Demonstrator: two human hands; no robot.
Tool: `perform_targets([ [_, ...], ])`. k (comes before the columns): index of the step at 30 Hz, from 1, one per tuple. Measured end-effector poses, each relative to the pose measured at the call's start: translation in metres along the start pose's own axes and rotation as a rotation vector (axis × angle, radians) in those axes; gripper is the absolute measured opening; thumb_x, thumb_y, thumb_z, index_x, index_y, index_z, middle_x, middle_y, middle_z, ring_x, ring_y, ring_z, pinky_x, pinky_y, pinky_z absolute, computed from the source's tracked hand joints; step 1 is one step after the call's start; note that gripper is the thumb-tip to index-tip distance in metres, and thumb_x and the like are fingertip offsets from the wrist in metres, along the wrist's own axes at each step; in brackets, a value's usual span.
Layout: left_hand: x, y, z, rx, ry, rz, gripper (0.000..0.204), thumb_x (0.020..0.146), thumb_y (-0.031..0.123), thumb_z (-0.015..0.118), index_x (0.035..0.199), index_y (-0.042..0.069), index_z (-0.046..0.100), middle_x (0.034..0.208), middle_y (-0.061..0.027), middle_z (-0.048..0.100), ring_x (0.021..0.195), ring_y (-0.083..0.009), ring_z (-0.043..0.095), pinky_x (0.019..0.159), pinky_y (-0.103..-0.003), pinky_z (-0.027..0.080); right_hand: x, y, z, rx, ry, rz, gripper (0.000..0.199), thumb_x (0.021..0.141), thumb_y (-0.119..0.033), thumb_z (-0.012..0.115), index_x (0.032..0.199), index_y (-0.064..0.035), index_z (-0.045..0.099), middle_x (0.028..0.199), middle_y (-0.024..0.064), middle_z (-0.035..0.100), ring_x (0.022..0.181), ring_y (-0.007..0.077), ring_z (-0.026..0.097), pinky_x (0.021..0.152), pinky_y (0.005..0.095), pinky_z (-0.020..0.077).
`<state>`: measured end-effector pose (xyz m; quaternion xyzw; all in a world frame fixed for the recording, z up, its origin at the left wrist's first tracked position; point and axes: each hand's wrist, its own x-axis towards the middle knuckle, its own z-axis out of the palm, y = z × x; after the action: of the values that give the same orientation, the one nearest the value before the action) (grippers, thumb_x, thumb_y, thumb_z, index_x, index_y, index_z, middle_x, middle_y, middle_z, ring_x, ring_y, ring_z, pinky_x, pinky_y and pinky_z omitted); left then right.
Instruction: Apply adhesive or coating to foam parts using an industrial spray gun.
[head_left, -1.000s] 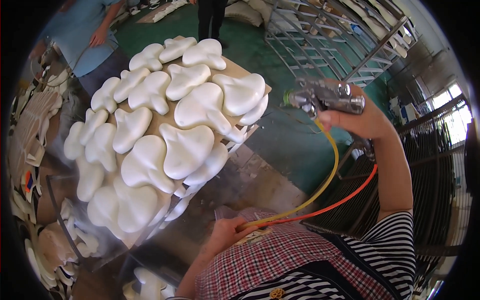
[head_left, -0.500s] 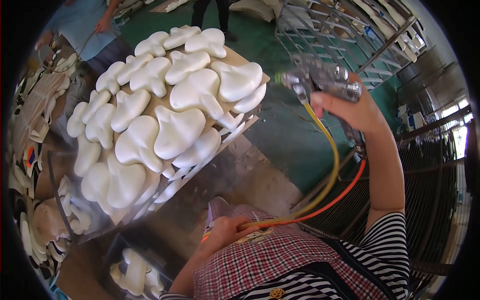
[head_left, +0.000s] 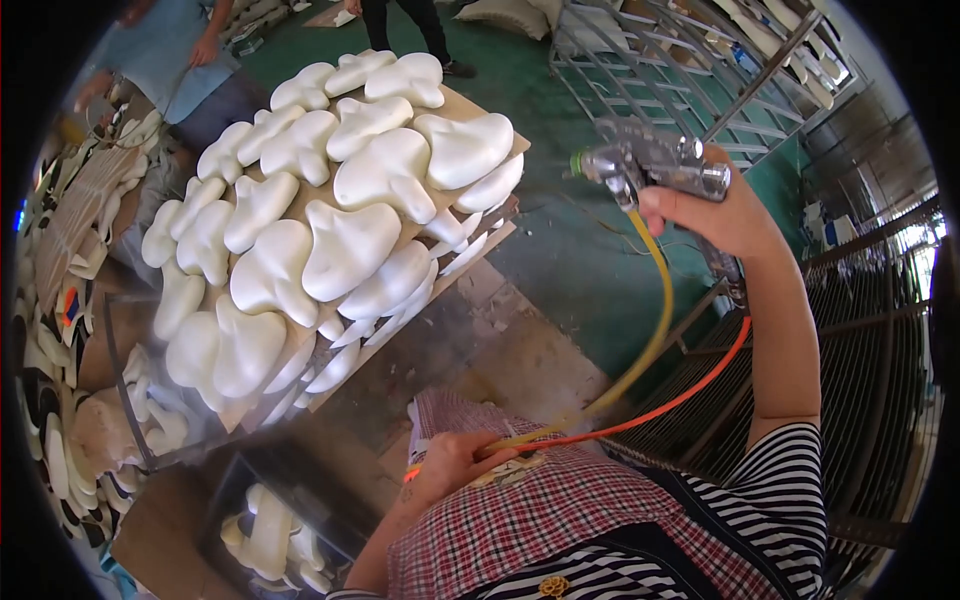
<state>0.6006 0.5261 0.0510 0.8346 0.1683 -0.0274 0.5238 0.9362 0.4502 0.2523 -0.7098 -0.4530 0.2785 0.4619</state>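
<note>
My right hand [head_left: 722, 212] is raised on the right side, closed around a metal spray gun [head_left: 665, 165] whose nozzle points left. A yellow hose [head_left: 664, 300] and an orange-red hose [head_left: 690, 396] hang from the gun and curve down to my waist. There my left hand [head_left: 448, 470] is closed on the hoses, in front of a checked apron. To the left, many white, smooth saddle-shaped foam pads [head_left: 385, 172] lie close together on a board [head_left: 485, 112]. More pads show along the side of the stack below. The gun is apart from the pads, right of the board's corner.
Bins with white pieces [head_left: 268, 535] stand below the stack. Metal racks are at the upper right [head_left: 640, 75] and lower right [head_left: 840, 390]. A person in a light blue shirt [head_left: 165, 60] and another in dark trousers [head_left: 405, 25] stand beyond the stack. Piled pieces line the left.
The spray gun and my right hand have moved slightly right and down. My left hand stays on the hoses. The person in dark trousers has shifted their legs and a hand now shows.
</note>
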Motion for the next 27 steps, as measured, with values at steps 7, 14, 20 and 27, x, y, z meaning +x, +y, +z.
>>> perform_targets([
  [7,-0.001,0.004,-0.004,0.026,-0.026,-0.019,0.028,0.081,0.035,0.068,0.084,0.007,0.068,0.058,-0.0094,0.059,0.052,-0.0242,0.059,0.049,-0.035,0.046,0.012,-0.002,0.009,-0.062,0.049,-0.118,0.020,0.080,-0.012,0.068,0.094,-0.0011,0.059,0.071,0.0029,0.061,0.062,0.0089,0.058,0.058,0.0231,0.0451],
  [14,-0.019,-0.014,-0.018,-0.059,0.002,-0.060,0.029,0.081,0.035,0.068,0.085,0.006,0.068,0.061,-0.0111,0.060,0.054,-0.0245,0.060,0.049,-0.035,0.045,-0.011,-0.015,0.021,-0.077,-0.104,0.028,0.023,0.080,-0.011,0.067,0.099,-0.0007,0.059,0.072,0.0026,0.061,0.062,0.0090,0.058,0.058,0.0234,0.0456],
  [20,-0.030,-0.018,-0.037,-0.043,-0.045,-0.018,0.028,0.081,0.035,0.067,0.085,0.007,0.068,0.061,-0.0110,0.060,0.054,-0.0258,0.059,0.050,-0.035,0.045,-0.001,-0.018,0.039,-0.094,0.054,-0.087,0.028,0.081,-0.011,0.067,0.106,-0.0008,0.059,0.075,0.0038,0.062,0.063,0.0093,0.058,0.060,0.0234,0.0467],
  [27,-0.050,-0.035,-0.060,-0.029,-0.042,0.023,0.028,0.081,0.036,0.067,0.083,0.008,0.068,0.060,-0.0097,0.059,0.053,-0.0260,0.059,0.050,-0.036,0.046,-0.023,-0.042,0.065,-0.123,0.028,0.120,0.014,0.081,-0.012,0.064,0.086,0.0001,0.061,0.068,0.0034,0.059,0.062,0.0111,0.056,0.061,0.0252,0.0446],
])
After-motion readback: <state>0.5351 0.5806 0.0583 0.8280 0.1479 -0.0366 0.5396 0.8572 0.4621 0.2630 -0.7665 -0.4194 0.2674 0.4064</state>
